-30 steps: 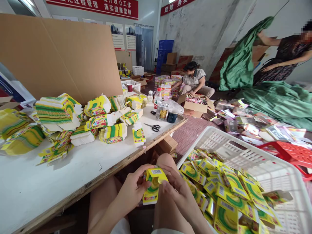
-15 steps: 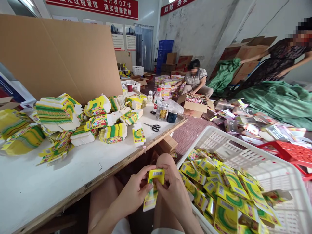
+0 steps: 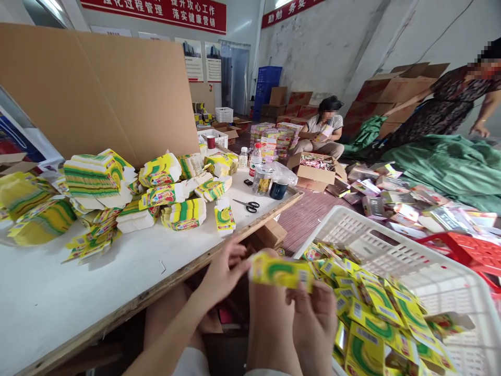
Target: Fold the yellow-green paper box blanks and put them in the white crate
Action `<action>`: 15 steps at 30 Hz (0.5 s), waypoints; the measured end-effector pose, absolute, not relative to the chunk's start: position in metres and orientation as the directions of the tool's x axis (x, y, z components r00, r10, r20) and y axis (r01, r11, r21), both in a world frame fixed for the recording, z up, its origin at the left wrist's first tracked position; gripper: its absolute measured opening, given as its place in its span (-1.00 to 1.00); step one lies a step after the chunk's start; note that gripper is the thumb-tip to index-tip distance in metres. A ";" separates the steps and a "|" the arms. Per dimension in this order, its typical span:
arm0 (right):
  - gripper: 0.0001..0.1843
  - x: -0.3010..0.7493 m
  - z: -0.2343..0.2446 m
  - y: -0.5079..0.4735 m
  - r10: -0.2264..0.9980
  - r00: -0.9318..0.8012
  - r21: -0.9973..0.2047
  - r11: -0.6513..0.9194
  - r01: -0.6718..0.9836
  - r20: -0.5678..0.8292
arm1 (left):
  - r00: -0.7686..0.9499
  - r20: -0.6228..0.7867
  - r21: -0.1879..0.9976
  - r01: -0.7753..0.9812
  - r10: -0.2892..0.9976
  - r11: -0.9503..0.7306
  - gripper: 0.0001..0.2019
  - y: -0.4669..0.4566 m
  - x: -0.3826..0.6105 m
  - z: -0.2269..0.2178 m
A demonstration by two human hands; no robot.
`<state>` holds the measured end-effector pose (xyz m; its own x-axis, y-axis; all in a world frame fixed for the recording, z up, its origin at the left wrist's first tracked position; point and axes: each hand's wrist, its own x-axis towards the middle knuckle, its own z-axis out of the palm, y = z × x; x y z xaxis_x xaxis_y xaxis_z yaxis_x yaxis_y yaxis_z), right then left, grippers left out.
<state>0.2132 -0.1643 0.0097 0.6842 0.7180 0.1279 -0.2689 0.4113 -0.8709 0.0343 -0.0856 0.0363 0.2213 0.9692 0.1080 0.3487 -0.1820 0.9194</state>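
A small yellow and green carton [image 3: 281, 272], blurred by motion, lies sideways over my knee. My right hand [image 3: 315, 310] pinches its barcode end between thumb and fingers. My left hand [image 3: 224, 275] is at the other end, fingers apart and partly curled; its thumb tip is close to the carton, and whether it touches I cannot tell. To the right, a white plastic basket [image 3: 352, 216] holds many similar yellow cartons [image 3: 366, 347]. On the white table [image 3: 102, 308] lie stacks of flat yellow cartons [image 3: 183, 213], and a single carton [image 3: 224, 216] is near the table edge.
Black-handled scissors [image 3: 250, 206], a dark mug [image 3: 278, 190], a jar [image 3: 262, 179] and a red-capped bottle [image 3: 255, 156] occupy the table's far end. Behind the basket are a red plastic stool [image 3: 465, 253] and scattered boxes [image 3: 407, 198]. Two other people work farther back.
Both hands held the carton upright between my knees before. Now my right hand has carried it up and right, turned sideways, while my left hand has loosened and moved slightly left and up.
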 end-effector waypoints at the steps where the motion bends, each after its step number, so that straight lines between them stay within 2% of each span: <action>1: -0.68 0.218 0.008 -0.164 0.665 0.743 -0.810 0.474 -0.345 0.074 | 0.104 0.132 0.888 0.429 0.986 -0.164 -0.44 -0.067 0.032 0.032; 3: -0.66 0.224 0.004 -0.164 0.658 0.749 -0.729 0.476 -0.493 -0.077 | -0.024 0.140 0.849 0.517 0.990 -0.108 -0.43 -0.030 0.026 0.023; 5: -0.62 0.225 -0.002 -0.166 0.733 0.647 -0.711 0.340 -0.615 -0.209 | -0.085 0.114 0.811 0.583 0.990 -0.044 -0.51 -0.001 0.019 0.012; 7: -0.57 0.222 -0.008 -0.168 0.783 0.571 -0.734 0.235 -0.637 -0.245 | -0.103 0.078 0.780 0.626 0.992 0.003 -0.64 0.017 0.012 0.004; 13: -0.65 0.209 -0.013 -0.172 0.822 0.563 -0.901 0.178 -0.397 -0.086 | -0.084 0.080 0.769 0.639 0.993 -0.008 -0.80 0.009 -0.001 0.012; 15: -0.68 0.204 -0.006 -0.174 0.827 0.563 -0.965 0.155 -0.213 0.009 | -0.028 0.107 0.797 0.601 0.994 -0.069 -0.82 -0.015 0.002 0.022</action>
